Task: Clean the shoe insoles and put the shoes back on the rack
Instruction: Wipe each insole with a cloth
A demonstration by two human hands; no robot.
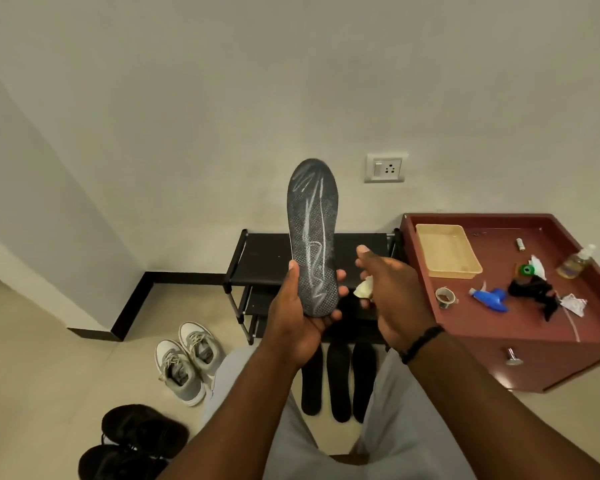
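Head view: we held a dark insole (312, 237) upright in our left hand (300, 313), fingers wrapped round its heel end (whitish streaks ran down its face). Our right hand (392, 292) was curled round a pale cloth (363, 289) just beside it. Three more insoles (338, 382) lay on the floor before the black rack (267, 261); grey shoes (184, 362) sat left.

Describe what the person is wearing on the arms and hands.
Both forearms are bare, with no sleeves in view. The left hand has no glove, ring or band that shows. The right hand is also ungloved; a black braided wristband circles its wrist.
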